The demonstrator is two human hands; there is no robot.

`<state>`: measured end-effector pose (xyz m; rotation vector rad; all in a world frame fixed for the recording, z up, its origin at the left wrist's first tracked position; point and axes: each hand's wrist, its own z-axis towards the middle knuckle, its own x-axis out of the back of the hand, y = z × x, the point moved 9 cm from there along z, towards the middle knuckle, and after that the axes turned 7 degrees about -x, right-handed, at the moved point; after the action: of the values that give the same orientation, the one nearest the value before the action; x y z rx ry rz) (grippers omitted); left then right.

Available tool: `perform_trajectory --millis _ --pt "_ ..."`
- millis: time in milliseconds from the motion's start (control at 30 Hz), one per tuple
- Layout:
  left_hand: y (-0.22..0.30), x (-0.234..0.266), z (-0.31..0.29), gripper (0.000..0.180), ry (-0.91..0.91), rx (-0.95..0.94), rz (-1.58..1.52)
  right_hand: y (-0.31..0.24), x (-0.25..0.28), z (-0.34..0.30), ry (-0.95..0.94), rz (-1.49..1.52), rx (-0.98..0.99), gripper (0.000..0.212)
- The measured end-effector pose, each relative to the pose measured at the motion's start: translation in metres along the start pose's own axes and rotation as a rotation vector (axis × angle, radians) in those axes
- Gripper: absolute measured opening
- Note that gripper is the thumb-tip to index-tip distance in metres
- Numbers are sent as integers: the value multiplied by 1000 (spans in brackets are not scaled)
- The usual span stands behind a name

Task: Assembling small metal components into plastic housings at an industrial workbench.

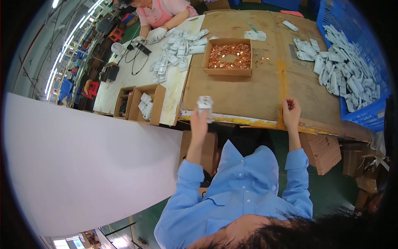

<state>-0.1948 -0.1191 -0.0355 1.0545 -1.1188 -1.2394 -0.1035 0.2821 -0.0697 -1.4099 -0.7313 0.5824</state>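
My left hand (198, 128) grips a white plastic casing (205, 106) and holds it up over the front edge of the table; motion blurs it a little. Close to the same edge, farther right, my right hand (291, 113) is closed with its fingers curled in. Whatever those fingers hold, if anything, is hidden. Beyond both hands a cardboard box (227, 72) contains many small shiny copper-coloured metal pieces (219, 52). A few such pieces lie loose on the cardboard table cover (236, 93) to its right.
At right, a blue plastic crate (365, 118) lies tilted, white casings (348, 74) spilling from it. More casings (172, 52) are heaped on the white table at left, near small cardboard boxes (155, 106). Across it, a co-worker in pink (159, 16) works with gloved hands. A white panel (91, 166) stands left.
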Motion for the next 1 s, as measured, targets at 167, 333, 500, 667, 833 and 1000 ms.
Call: perform_trajectory --millis 167,333,500,667,833,1000 --pt "-23 40 98 17 109 196 80 -17 -3 -14 2 -184 45 13" --pt "-71 80 214 40 211 168 303 -16 4 -17 27 -202 30 14" --pt "-72 168 265 57 472 -73 668 -25 -14 -18 -11 -189 66 16" --pt "-31 88 217 65 489 -279 532 -16 2 -18 36 -155 4 16" --pt "16 5 103 41 207 -243 126 -28 31 -2 61 -89 34 21" --pt "19 -13 -4 30 120 -195 138 -44 114 66 268 -562 14 30"
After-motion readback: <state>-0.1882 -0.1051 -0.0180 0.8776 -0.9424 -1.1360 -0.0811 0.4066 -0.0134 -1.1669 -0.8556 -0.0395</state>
